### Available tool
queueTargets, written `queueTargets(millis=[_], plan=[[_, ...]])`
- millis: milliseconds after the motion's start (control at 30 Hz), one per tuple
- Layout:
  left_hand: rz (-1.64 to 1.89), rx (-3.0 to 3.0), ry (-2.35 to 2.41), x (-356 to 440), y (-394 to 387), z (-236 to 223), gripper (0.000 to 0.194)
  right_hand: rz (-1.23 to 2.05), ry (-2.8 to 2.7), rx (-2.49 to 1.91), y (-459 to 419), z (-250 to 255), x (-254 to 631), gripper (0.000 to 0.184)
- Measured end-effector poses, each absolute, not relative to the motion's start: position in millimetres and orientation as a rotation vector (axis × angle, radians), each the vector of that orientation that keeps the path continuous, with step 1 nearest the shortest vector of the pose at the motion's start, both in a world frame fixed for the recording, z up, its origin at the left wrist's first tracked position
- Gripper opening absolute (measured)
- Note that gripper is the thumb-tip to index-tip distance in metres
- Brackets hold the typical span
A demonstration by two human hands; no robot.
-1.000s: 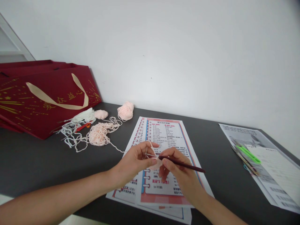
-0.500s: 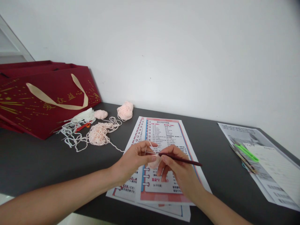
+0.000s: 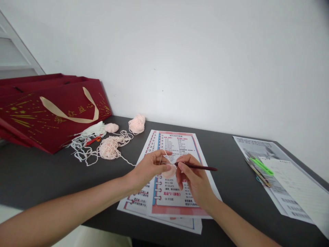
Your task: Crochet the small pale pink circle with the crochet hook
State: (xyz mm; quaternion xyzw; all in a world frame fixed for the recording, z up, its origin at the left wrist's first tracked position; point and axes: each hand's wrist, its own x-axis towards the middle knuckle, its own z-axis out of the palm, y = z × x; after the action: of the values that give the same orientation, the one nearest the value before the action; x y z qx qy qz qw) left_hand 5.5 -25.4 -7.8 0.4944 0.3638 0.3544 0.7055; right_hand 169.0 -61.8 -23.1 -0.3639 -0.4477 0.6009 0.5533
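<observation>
Between thumb and fingers, my left hand (image 3: 151, 168) pinches a small pale pink crochet piece (image 3: 169, 171), with a strand of yarn looped over its raised index finger. My right hand (image 3: 192, 175) is closed around a dark red crochet hook (image 3: 202, 167), whose tip meets the piece. Fingers hide the stitches at the tip. Both hands are above printed pattern sheets (image 3: 180, 209). A strand runs from my left hand back to a loose heap of pale pink yarn (image 3: 109, 147) on the dark table.
Red gift bags (image 3: 74, 106) lean at the left. Nearby are a pink yarn ball (image 3: 137, 124), a smaller pink ball (image 3: 111, 128), white yarn (image 3: 94, 129) and a red tool (image 3: 92, 140). At right, papers (image 3: 295, 175) carry a bright green tool (image 3: 261, 166) and slim tools (image 3: 260, 174).
The view has shifted slightly. My right hand and the hook have drawn a little away from my left fingers, so the hook's tip sits at the crochet piece's right edge.
</observation>
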Motion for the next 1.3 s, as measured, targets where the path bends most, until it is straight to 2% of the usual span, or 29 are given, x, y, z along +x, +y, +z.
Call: queueTargets(millis=[267, 600, 1100, 1300], plan=[[0.876, 1.361, 0.83, 21.0, -22.3, 14.3, 0.042, 1.349, -1.03, -0.778, -56.3, -7.1, 184.5, 0.01], [0.928, 1.417, 0.852, 27.9, -14.6, 15.4, 0.045, 1.124, -1.263, -0.792, -46.6, -9.1, 206.1, 0.01], [0.975, 1.429, 0.885, 19.4, -15.9, 4.1, 0.041, 0.69, -1.596, -0.93, -54.7, -10.3, 201.0, 0.016], [1.0, 1.397, 0.906, 20.6, -16.9, 2.0, 0.041, 0.368, -1.772, -0.956, -58.1, -9.0, 196.7, 0.016]])
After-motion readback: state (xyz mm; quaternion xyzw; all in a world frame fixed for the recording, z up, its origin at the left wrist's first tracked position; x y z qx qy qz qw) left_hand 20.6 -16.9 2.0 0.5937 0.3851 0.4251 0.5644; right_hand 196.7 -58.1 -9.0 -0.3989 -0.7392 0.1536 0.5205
